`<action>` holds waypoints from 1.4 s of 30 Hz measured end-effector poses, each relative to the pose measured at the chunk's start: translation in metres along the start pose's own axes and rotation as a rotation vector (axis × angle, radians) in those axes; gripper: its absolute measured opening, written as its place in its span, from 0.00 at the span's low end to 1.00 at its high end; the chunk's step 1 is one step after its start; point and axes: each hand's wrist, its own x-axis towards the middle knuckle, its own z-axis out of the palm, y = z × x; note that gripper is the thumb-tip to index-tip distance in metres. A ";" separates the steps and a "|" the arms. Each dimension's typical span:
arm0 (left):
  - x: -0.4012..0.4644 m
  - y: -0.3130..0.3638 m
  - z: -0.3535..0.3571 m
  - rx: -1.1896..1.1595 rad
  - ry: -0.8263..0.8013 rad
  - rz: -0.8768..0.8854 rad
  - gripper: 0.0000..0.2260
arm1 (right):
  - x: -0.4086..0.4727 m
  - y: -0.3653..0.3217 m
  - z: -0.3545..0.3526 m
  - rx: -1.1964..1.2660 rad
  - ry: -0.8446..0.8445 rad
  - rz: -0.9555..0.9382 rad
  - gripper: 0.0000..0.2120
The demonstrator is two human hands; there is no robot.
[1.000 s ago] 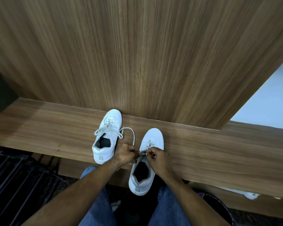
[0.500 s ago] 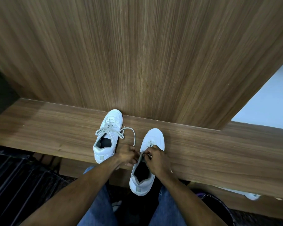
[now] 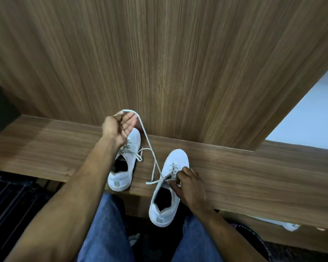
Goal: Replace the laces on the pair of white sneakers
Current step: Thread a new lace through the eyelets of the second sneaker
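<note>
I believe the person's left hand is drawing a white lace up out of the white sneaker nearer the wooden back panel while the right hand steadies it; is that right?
Not quite. In the head view the white lace held up by the left hand runs down to the white sneaker nearer the person, not the white sneaker by the wooden back panel. The right hand steadies that nearer sneaker.

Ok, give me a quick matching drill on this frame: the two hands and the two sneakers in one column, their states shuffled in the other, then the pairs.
Things:
1. left hand
2. right hand
3. left sneaker
4. right sneaker

States:
A. laces tied in a bow
B. raised, pulling a lace up
C. top eyelets unlaced, heel over the bench edge
D. fingers down on the eyelet rows

Pairs: 1-B, 2-D, 3-A, 4-C
</note>
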 end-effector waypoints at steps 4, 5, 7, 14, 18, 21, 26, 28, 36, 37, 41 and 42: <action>-0.003 -0.051 -0.025 0.489 -0.008 -0.037 0.06 | -0.001 -0.001 0.000 0.035 -0.150 0.078 0.21; -0.010 -0.070 -0.032 0.653 -0.018 -0.066 0.07 | -0.002 -0.002 -0.002 0.040 -0.144 0.089 0.22; -0.019 -0.108 -0.054 0.961 -0.095 -0.083 0.08 | -0.004 -0.005 -0.005 0.058 -0.138 0.122 0.22; -0.026 -0.143 -0.071 1.485 -0.538 0.121 0.09 | -0.005 -0.005 -0.008 0.087 -0.217 0.267 0.25; -0.018 -0.134 -0.072 1.637 -0.552 0.175 0.12 | -0.005 -0.009 -0.008 0.171 -0.249 0.310 0.28; -0.022 -0.134 -0.069 1.612 -0.537 0.128 0.14 | -0.005 -0.010 -0.006 0.188 -0.259 0.315 0.29; -0.024 -0.099 -0.035 0.661 -0.162 -0.104 0.10 | -0.006 -0.008 -0.005 0.182 -0.253 0.305 0.30; -0.017 -0.074 -0.021 0.382 -0.081 -0.116 0.10 | -0.005 -0.007 -0.005 0.164 -0.259 0.292 0.29; 0.005 -0.063 -0.015 0.570 0.016 0.106 0.08 | -0.001 -0.006 0.003 0.227 -0.264 0.321 0.28; 0.006 -0.071 -0.020 0.686 0.016 0.182 0.05 | -0.001 -0.005 0.003 0.236 -0.269 0.332 0.27; 0.000 -0.097 -0.050 1.642 -0.156 0.475 0.10 | -0.001 -0.003 0.008 0.312 -0.276 0.378 0.27; -0.003 -0.103 -0.056 1.822 -0.251 0.481 0.10 | -0.001 -0.003 0.009 0.329 -0.275 0.384 0.27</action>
